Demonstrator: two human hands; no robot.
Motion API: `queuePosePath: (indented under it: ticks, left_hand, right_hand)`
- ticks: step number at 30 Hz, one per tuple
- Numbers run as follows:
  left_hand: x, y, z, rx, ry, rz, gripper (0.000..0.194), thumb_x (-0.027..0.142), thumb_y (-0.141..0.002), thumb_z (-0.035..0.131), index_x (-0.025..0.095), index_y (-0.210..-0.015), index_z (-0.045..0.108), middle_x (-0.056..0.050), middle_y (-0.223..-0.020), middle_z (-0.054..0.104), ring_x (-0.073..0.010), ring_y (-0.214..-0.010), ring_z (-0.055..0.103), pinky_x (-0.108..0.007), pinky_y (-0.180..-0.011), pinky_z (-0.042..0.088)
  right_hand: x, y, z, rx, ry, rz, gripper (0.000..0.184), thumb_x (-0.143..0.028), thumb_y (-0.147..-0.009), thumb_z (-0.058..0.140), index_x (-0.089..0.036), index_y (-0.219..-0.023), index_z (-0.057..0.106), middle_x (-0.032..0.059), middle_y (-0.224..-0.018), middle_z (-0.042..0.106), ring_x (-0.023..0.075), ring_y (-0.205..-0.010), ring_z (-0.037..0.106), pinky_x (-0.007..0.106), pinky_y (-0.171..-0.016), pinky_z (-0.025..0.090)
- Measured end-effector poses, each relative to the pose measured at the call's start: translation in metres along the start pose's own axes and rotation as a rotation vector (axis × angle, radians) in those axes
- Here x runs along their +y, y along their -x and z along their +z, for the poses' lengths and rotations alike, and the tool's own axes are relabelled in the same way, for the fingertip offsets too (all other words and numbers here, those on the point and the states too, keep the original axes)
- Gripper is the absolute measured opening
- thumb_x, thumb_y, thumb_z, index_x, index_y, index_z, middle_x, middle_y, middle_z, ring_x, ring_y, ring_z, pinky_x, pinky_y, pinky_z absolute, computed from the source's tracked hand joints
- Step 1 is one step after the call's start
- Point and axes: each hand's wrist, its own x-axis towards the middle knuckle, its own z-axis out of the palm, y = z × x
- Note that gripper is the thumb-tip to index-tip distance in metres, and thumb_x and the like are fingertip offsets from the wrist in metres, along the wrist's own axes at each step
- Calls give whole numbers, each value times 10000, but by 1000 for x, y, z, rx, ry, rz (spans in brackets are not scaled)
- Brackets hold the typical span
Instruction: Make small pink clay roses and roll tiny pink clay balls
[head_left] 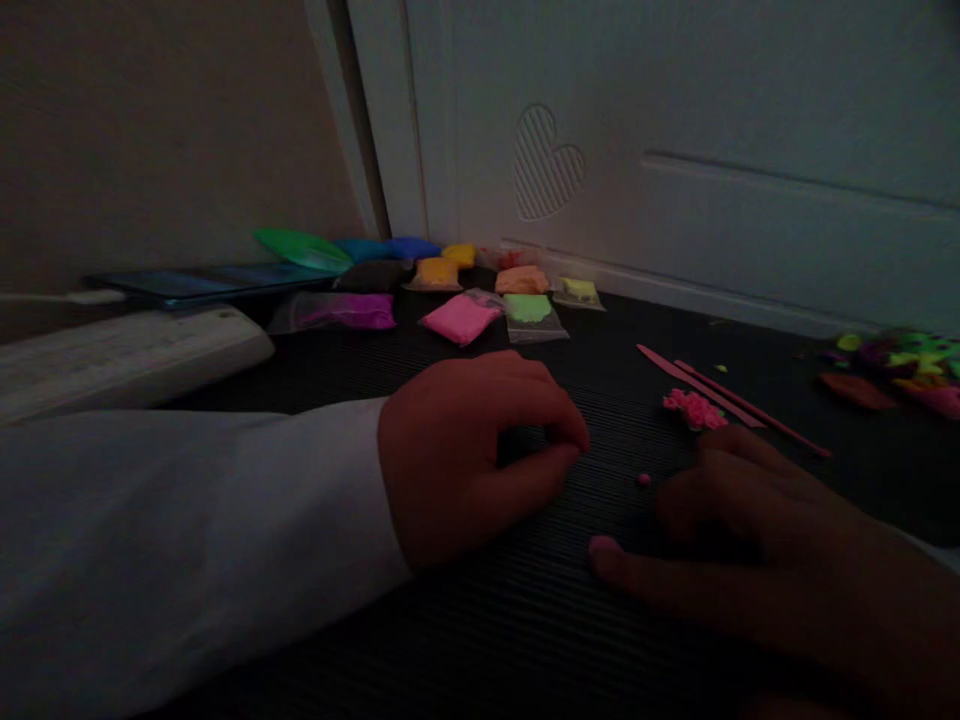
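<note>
My left hand [480, 450] rests over the dark ridged table, its thumb and index fingertips pressed together in a pinch. Whatever may be between those tips is too small or hidden to make out. To its right, my right hand [780, 560] is held low with thumb and index finger apart and nothing visible between them. A tiny pink ball [643, 480] lies on the table just ahead of the right hand's gap. Close beyond the right fingers sits a cluster of small pink clay roses [696, 408] with a bit of green.
Behind the roses lie a flat pink modelling knife [697, 385] and a thin pink stick tool [757, 410]. Several clay packets, one pink [463, 316], line the back. A white power strip [127, 355] and a tablet [195, 283] are left; colourful clay pieces [907, 365] lie far right.
</note>
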Motion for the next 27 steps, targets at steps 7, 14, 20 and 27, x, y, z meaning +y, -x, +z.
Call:
queuePosePath:
  ticks: [7,14,20,27]
  left_hand:
    - [0,0,-1,3,-20,5,121,150,-700,516,183,-746,623,25,-738,593,-95,-716,523,-225,-668,382]
    - [0,0,0,12,-14,-1,113,157,-698,532,183,-749,629,33,-743,592,-84,-721,527,-212,-669,378]
    - [0,1,-1,-2,-31,-2,119,165,-701,523,194,-755,625,34,-758,597,-93,-729,530,-220,-679,381]
    - [-1,0,-1,-4,-40,2,114,168,-702,526,191,-755,624,36,-752,591,-85,-723,526,-210,-676,372]
  right_hand:
    - [3,4,-9,32,21,104,407,-467,-814,313,-283,-1138,478,38,-823,481,180,-702,459,352,-607,336]
    - [7,6,-15,7,95,133,329,-350,-829,351,-234,-1094,508,21,-809,500,161,-727,443,371,-656,299]
    - [8,3,-14,-30,126,76,333,-371,-836,343,-213,-1079,506,27,-818,508,159,-709,448,380,-627,305]
    - [7,5,-14,-38,130,126,329,-336,-841,345,-199,-1108,480,26,-852,497,150,-740,445,366,-644,318]
